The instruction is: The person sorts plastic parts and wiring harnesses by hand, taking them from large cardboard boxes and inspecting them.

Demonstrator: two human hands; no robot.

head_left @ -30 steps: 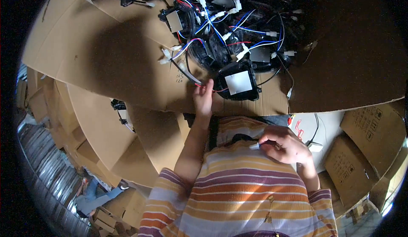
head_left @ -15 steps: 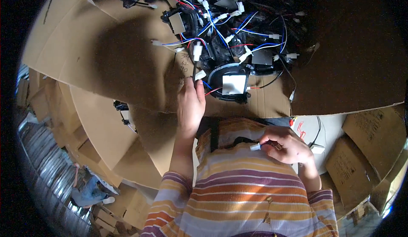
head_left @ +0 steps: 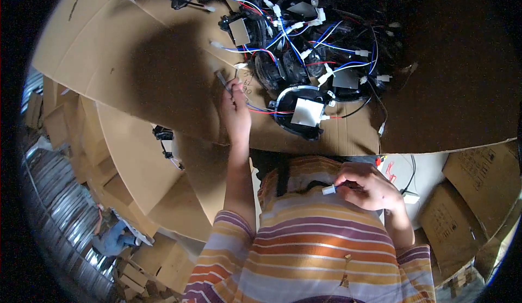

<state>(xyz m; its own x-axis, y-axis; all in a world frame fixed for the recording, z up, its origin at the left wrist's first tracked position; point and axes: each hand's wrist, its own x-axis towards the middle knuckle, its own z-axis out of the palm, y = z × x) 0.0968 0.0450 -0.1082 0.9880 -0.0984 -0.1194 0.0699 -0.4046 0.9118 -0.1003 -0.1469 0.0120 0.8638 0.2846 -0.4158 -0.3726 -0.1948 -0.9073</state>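
Note:
My left hand [head_left: 237, 112] is closed around wires near the front left of the cardboard. A white plug connector [head_left: 241, 66] pokes out past its fingertips, beside a thin greyish piece [head_left: 222, 79] blurred by motion. Red and blue wires [head_left: 266, 110] run from this hand to a rounded black plastic part [head_left: 304, 93] with a pale square plate [head_left: 308, 112]. Close to my body, my right hand [head_left: 370, 186] pinches a white plug connector [head_left: 329, 190] with a short dark lead; the rest of that lead is hidden by the fingers.
Behind, several more black parts [head_left: 266, 69] lie in a heap with tangled red, white and blue wires. Cardboard [head_left: 163, 85] spreads beneath. At right, a white surface [head_left: 429, 164] carries a black cable, beside cardboard boxes [head_left: 446, 216]. A person [head_left: 117, 237] is at lower left.
My left hand has moved left and slightly away from me, and the white connector above it now sits nearer the fingers. The right hand has kept its pinch almost in place.

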